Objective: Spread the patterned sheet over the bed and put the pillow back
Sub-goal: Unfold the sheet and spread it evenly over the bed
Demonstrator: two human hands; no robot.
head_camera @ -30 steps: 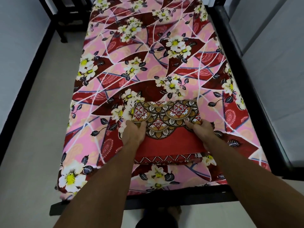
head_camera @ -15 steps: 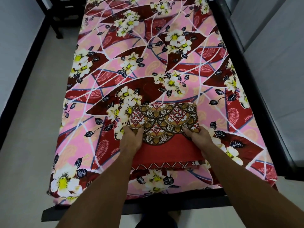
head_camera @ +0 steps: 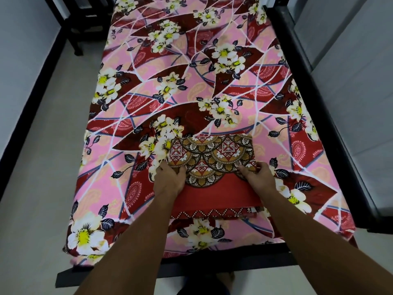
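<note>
We face the bed (head_camera: 297,60), with its floral cover (head_camera: 170,92) laid flat. The patterned sheet (head_camera: 212,165) lies folded at the near end. Our left hand (head_camera: 169,180) and right hand (head_camera: 258,177) pinch its sides. Unfolding seems the step in hand, so we lift and open it next. No pillow shows.

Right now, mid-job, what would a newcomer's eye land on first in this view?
The loud pink floral cover fills the bed from the near end to the far end, inside a black bed frame. On it, near the foot, lies a folded patterned sheet in red and brown. The left hand and right hand grip its left and right edges.
</note>
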